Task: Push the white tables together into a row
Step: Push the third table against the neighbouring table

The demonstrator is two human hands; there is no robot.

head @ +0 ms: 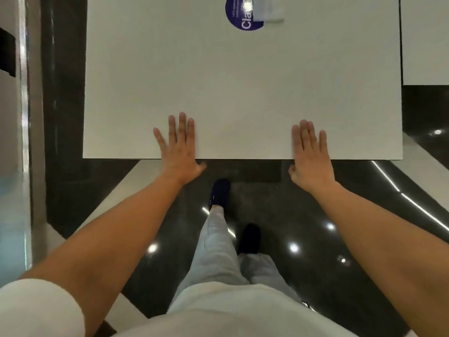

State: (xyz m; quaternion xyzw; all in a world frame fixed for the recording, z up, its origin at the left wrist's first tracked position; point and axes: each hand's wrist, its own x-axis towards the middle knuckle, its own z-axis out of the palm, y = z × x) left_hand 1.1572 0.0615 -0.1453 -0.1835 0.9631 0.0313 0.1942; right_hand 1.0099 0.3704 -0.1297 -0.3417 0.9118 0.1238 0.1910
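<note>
A white square table (243, 88) fills the upper middle of the head view. My left hand (179, 147) lies flat on its near edge, fingers spread on the top and thumb under the rim. My right hand (312, 154) rests the same way farther right on that edge. A second white table (425, 45) stands at the upper right, set farther back. A thin dark gap separates the sides of the two tables.
A round blue sticker (240, 15) and a clear stand (267, 9) sit at the table's far end. The floor (291, 215) is glossy dark tile with pale bands. A metal-edged wall panel (23, 117) runs along the left. My feet stand just below the table edge.
</note>
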